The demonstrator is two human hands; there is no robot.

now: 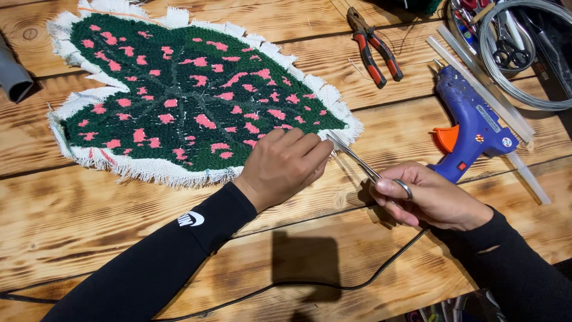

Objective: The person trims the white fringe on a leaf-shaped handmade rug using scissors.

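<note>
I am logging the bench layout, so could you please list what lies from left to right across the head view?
Grey roll → leaf-shaped rug → left hand → scissors → right hand → blue glue gun.
</note>
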